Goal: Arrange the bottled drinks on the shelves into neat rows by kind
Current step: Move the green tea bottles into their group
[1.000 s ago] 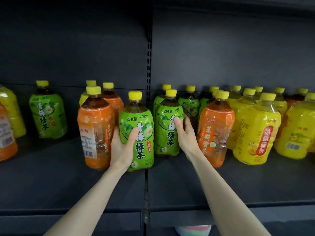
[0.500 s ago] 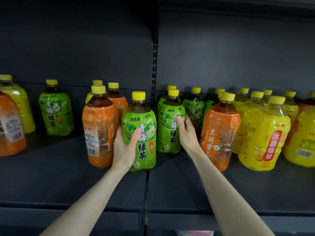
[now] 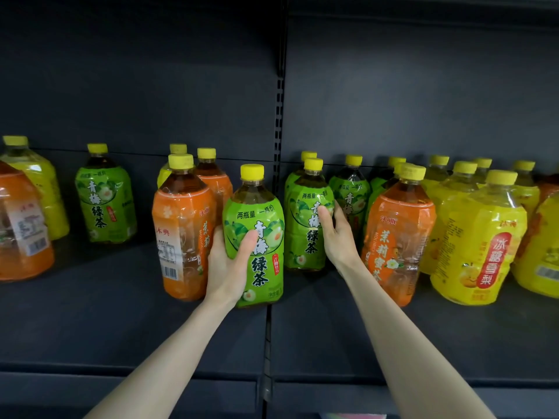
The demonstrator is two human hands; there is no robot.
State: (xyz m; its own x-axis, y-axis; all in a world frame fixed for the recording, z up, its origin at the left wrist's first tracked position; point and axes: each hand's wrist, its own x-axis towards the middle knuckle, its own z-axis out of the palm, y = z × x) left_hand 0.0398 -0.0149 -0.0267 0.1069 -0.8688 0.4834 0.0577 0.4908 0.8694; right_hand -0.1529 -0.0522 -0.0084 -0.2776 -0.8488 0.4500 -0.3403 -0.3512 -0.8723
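Bottled drinks with yellow caps stand mixed on a dark shelf [image 3: 121, 328]. My left hand [image 3: 228, 261] grips a green-label tea bottle [image 3: 257, 237] near the shelf's front, at the centre post. My right hand [image 3: 337, 237] is wrapped around the right side of a second green tea bottle [image 3: 305, 225] standing further back. An orange-label bottle [image 3: 181, 234] stands just left of my left hand, another orange bottle [image 3: 396, 240] just right of my right hand. More green bottles [image 3: 351, 192] stand behind the second one.
A lone green bottle [image 3: 104, 201] stands at the back left, with an orange bottle [image 3: 21, 231] and a yellow one [image 3: 39, 182] at the far left. Several yellow-label bottles [image 3: 478, 243] crowd the right. Bare shelf lies in front of the left-hand bottles.
The view has shifted a little to the left, so the bottles sit further right in frame. Both hands keep their grips on the same two green bottles.
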